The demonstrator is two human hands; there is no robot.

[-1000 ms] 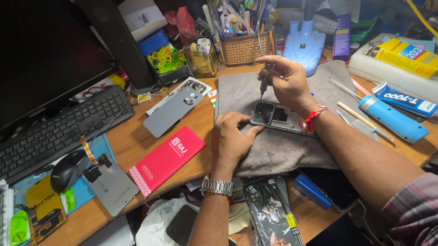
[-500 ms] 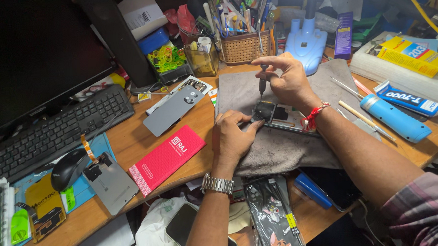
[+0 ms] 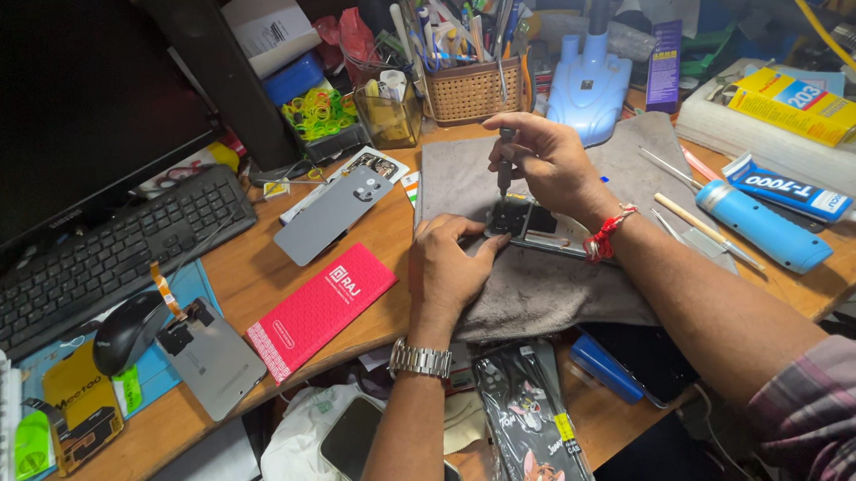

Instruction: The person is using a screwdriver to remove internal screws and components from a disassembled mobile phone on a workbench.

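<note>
The person works on an opened phone (image 3: pixel 535 227) that lies flat on a grey cloth mat (image 3: pixel 567 282) on the wooden desk (image 3: pixel 254 279). The left hand (image 3: pixel 449 269) rests on the mat with the palm down, and its fingertips press on the near left edge of the phone; the fingers are loosely curled and they grasp nothing, they only hold the phone in place. The right hand (image 3: pixel 546 161) is above the phone, with the fingers closed around a small screwdriver (image 3: pixel 505 163). The screwdriver stands nearly upright and its tip touches the upper left corner of the phone. A red thread is tied on the right wrist, and a metal watch is on the left wrist.

Left of the mat lie a grey phone back cover (image 3: pixel 334 214) and a red flat box (image 3: pixel 321 308). Right of the mat lies a blue tube (image 3: pixel 764 225). Behind the mat stands a woven basket (image 3: pixel 471 90) full of tools. A black keyboard (image 3: pixel 97 258) and a mouse (image 3: pixel 128 329) are at the far left.
</note>
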